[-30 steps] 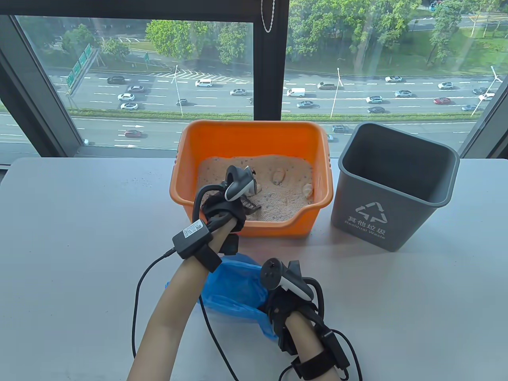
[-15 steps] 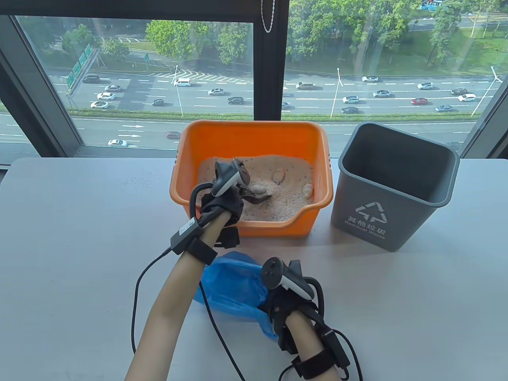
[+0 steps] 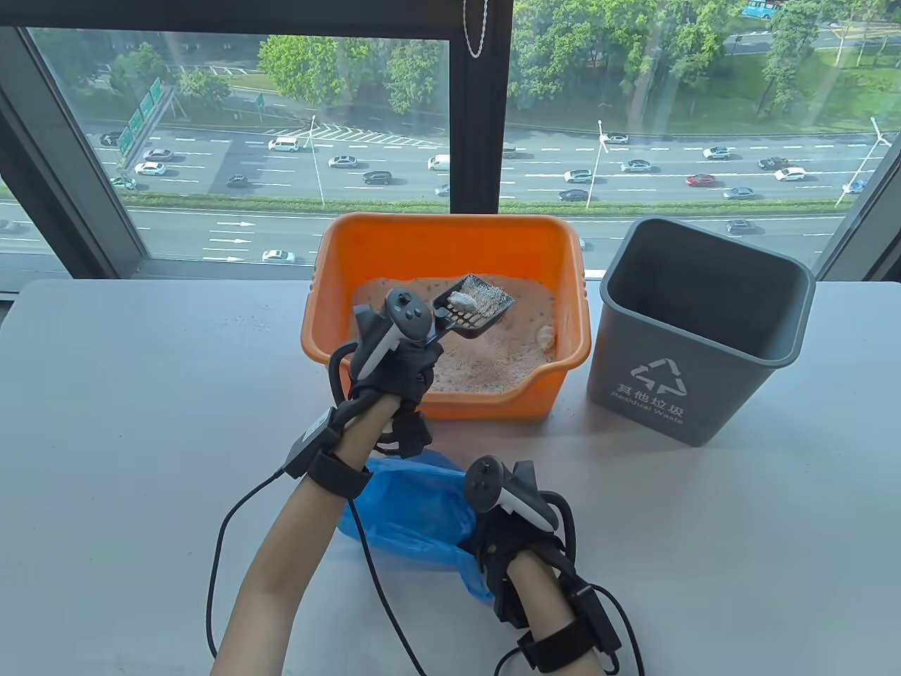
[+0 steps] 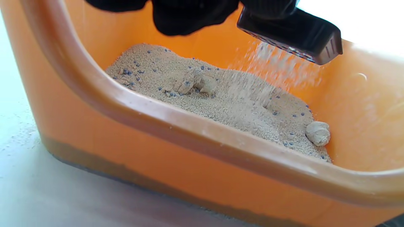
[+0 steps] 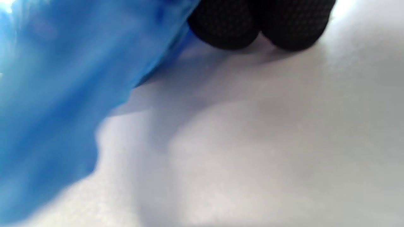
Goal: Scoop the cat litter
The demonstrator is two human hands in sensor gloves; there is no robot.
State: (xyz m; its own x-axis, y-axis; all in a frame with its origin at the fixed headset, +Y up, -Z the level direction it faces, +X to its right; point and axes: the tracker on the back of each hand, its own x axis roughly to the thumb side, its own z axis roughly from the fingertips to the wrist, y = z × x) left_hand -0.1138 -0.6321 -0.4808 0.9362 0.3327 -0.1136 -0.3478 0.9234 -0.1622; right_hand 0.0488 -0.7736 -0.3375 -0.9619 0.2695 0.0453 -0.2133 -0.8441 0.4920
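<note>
An orange litter box (image 3: 338,338) holds sandy litter (image 3: 493,352) with pale clumps, one clump (image 3: 545,338) at its right side. My left hand (image 3: 398,359) grips the handle of a black slotted scoop (image 3: 473,310) and holds it raised over the litter. A pale clump (image 3: 463,301) lies in the scoop. In the left wrist view the scoop (image 4: 293,34) sheds loose litter into the box (image 4: 189,132), where another clump (image 4: 318,133) lies. My right hand (image 3: 503,535) holds the edge of a blue plastic bag (image 3: 415,514) on the table, also seen in the right wrist view (image 5: 56,94).
A grey waste bin (image 3: 697,331) with a recycling mark stands open to the right of the litter box. The grey table (image 3: 141,394) runs along a window at the back. Cables trail from both wrists over the table's front.
My left hand lifted the scoop out of the litter with a clump in it and tipped it level; loose litter now sifts down. The right hand and the bag stayed put.
</note>
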